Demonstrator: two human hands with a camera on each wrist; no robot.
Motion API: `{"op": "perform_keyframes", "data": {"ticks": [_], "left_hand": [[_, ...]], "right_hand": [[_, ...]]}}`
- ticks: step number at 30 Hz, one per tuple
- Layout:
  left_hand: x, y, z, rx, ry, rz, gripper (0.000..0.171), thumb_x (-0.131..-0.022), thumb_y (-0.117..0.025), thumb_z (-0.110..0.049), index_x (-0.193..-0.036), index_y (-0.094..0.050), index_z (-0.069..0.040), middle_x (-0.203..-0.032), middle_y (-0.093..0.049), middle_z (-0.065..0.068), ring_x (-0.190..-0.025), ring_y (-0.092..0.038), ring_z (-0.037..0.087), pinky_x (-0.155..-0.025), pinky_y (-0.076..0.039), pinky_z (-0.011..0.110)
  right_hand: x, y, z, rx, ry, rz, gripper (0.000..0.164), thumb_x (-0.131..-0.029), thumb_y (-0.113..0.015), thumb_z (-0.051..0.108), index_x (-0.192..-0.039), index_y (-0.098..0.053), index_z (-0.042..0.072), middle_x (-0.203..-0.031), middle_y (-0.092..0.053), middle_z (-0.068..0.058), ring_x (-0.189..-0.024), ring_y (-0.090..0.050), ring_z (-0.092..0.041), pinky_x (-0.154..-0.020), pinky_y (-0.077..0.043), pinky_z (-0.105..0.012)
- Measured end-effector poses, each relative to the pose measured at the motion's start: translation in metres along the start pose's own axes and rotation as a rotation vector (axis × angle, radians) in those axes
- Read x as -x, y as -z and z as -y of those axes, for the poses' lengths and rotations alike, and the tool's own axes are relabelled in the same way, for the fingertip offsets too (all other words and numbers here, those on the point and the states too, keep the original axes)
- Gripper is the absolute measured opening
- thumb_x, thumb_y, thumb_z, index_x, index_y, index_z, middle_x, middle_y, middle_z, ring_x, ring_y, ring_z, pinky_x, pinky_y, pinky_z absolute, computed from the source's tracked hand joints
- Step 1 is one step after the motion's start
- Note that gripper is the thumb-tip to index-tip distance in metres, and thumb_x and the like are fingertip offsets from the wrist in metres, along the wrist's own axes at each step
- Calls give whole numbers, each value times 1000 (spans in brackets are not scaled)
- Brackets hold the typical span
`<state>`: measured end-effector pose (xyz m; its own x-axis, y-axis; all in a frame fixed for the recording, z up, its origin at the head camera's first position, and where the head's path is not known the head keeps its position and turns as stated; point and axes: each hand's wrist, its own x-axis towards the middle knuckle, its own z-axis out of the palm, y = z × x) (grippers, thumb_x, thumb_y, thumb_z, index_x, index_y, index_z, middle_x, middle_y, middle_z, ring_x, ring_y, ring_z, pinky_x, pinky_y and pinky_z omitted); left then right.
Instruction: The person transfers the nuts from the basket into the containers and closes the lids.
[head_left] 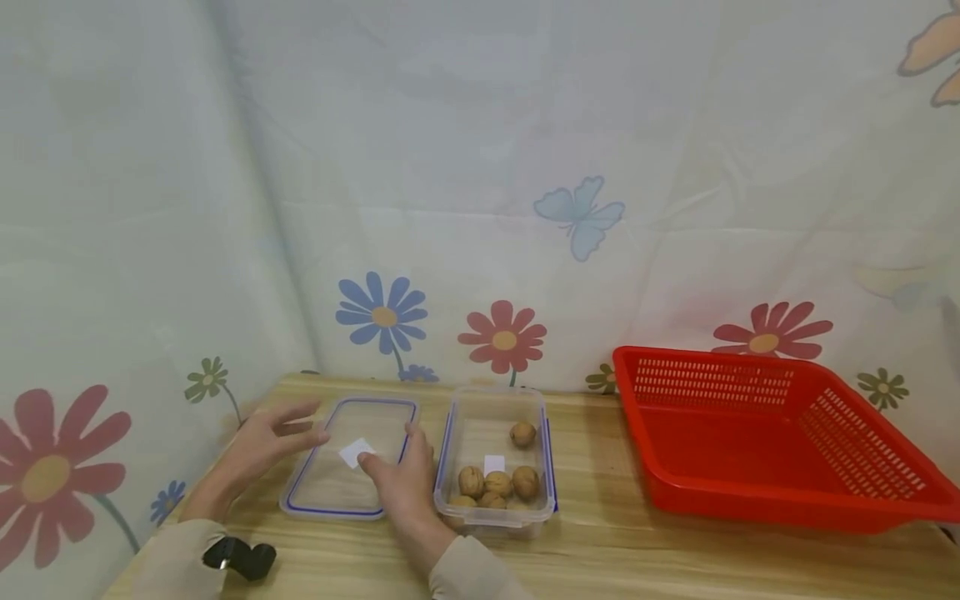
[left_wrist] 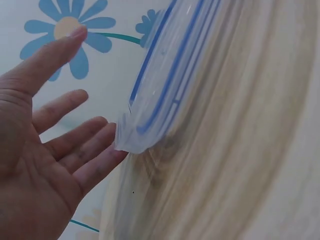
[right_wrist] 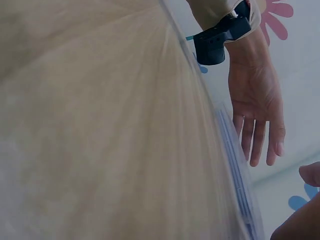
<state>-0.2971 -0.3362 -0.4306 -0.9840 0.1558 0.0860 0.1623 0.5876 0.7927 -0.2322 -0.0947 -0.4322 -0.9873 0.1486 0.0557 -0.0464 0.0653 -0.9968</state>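
Note:
A clear plastic lid (head_left: 330, 500) with a blue seal lies on the table, with a white square label (head_left: 351, 451) on it. My left hand (head_left: 272, 446) is at the lid's left edge with fingers spread; in the left wrist view its little fingertip meets the lid's corner (left_wrist: 142, 135). Over the lid's right side, my right hand (head_left: 408, 487) has thumb and fingers apart, the thumb tip overlapping the label. Just right of that hand stands the clear lidless container (head_left: 491, 408), holding several walnuts (head_left: 498, 483) near its front and one walnut (head_left: 522, 433) farther back.
A red perforated plastic basket (head_left: 750, 500) stands on the right of the wooden table (head_left: 600, 550). Behind the table hangs a pale curtain (head_left: 450, 167) with printed flowers and butterflies. A black device (head_left: 240, 557) is strapped to my left wrist.

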Motion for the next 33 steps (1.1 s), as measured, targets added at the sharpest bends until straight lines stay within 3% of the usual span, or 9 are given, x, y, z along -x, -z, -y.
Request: {"op": "perform_keyframes", "data": {"ticks": [5, 9, 13, 19, 27, 33], "left_hand": [[2, 0, 1, -23, 32, 11, 76, -96, -81, -39, -154, -51, 1, -152, -53, 28, -129, -62, 47, -103, -57, 51], [1, 1, 8, -35, -24, 11, 64, -97, -80, -20, -147, -54, 10, -139, -61, 34, -119, -67, 47, -89, -64, 38], [-1, 2, 13, -52, -26, -6, 51, -96, -76, -4, -141, -57, 14, -132, -64, 36, -114, -68, 46, -83, -62, 32], [-2, 5, 15, -60, -7, -40, 42, -94, -75, 0, -133, -65, 12, -125, -70, 31, -108, -71, 37, -79, -58, 24], [2, 15, 7, -62, -33, -59, 40, -96, -77, -5, -131, -66, 13, -122, -71, 30, -103, -73, 35, -76, -60, 24], [4, 25, -1, 27, 21, -40, 44, -100, -70, -6, -138, -60, 14, -131, -67, 32, -99, -74, 25, -78, -64, 30]], "right_hand": [[-1, -4, -4, 11, -18, -14, 79, -83, -88, 14, -150, -50, -3, -146, -53, -27, -140, -47, -48, -119, -38, -62], [-2, -6, -5, 2, -12, -20, 72, -82, -87, 9, -145, -55, -4, -139, -59, -27, -134, -53, -47, -115, -44, -58], [-3, -5, -8, -32, -15, -5, 65, -83, -84, 3, -142, -59, -6, -135, -63, -29, -126, -61, -45, -107, -54, -52], [-3, -2, -6, -81, 12, -2, 54, -85, -78, -3, -137, -64, -6, -128, -68, -21, -119, -66, -36, -97, -61, -41], [-1, -1, -1, -82, 42, -18, 47, -86, -76, -4, -133, -70, 0, -122, -68, -6, -99, -66, -17, -77, -59, -27], [0, 4, 12, -111, 59, 17, 47, -89, -75, -3, -135, -68, 1, -126, -67, -6, -97, -63, -12, -73, -58, -23]]}}
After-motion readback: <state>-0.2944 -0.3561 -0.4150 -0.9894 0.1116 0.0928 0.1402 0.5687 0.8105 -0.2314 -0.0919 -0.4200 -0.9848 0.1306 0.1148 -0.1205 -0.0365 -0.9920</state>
